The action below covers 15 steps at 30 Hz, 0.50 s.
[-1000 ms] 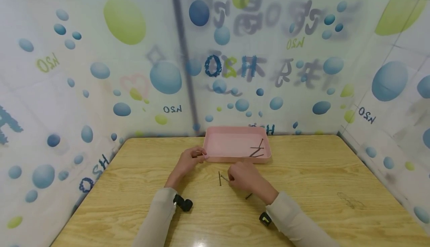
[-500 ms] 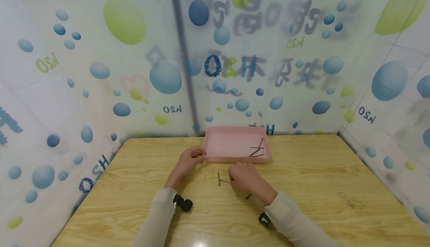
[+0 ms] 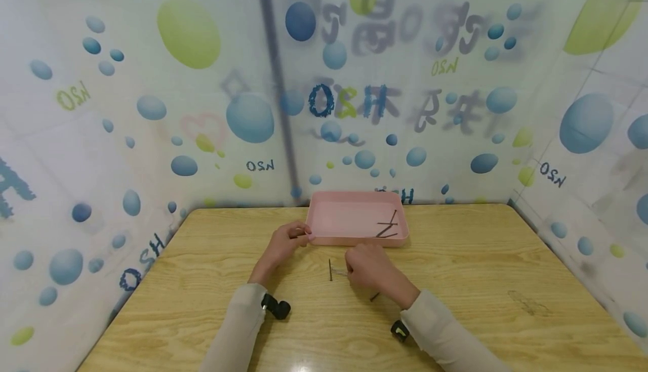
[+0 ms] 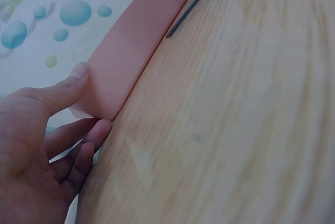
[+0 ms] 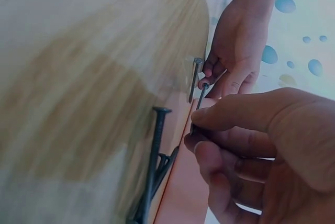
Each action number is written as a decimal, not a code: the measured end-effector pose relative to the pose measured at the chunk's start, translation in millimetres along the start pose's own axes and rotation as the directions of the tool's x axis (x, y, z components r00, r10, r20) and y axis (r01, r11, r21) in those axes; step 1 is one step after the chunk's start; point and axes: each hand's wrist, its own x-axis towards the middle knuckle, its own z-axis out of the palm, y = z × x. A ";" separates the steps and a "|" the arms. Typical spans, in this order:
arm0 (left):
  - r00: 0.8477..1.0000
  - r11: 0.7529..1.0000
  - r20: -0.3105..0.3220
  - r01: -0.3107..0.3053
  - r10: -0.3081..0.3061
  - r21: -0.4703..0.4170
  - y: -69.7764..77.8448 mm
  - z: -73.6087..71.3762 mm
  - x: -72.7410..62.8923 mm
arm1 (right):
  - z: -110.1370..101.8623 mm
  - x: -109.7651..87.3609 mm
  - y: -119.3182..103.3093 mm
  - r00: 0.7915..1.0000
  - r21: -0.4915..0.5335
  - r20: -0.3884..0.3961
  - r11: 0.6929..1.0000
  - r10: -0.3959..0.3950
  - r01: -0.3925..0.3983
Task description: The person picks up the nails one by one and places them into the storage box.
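Observation:
My left hand (image 3: 284, 243) holds the front left corner of a pink tray (image 3: 334, 241). In the left wrist view, its thumb lies against the tray's wall and the fingers curl at the lower corner. My right hand (image 3: 372, 266) is over the table in front of the tray. Between thumb and fingertips it pinches a nail (image 5: 200, 102), whose head points away from the hand. Beside that head, another nail (image 3: 331, 270) lies on the table. A further nail (image 3: 374, 296) shows partly under my right wrist. Several dark nails (image 5: 156, 153) appear close up in the right wrist view.
Several nails (image 3: 387, 229) lie inside the tray at its right end. The wooden table (image 3: 202, 293) ends at a patterned curtain (image 3: 415, 158) behind the tray. A dark mark (image 3: 529, 303) is on the table at the right.
The pinched nail has swung from a slant to nearly level, its head close to the nail lying on the table. The left hand and tray stay in place; the right hand has barely shifted.

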 end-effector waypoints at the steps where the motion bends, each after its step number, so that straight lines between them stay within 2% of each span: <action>1: 1.000 1.000 0.002 0.002 -0.002 -0.003 -0.1 -0.1 -0.1 | -0.9 -0.1 0.3 1.000 -0.002 -0.009 1.000 -0.006 0.006; 15: 1.000 1.000 0.002 0.000 0.000 0.008 -0.4 0.0 -0.7 | -6.4 1.3 3.4 1.000 0.015 0.002 1.000 0.010 -0.010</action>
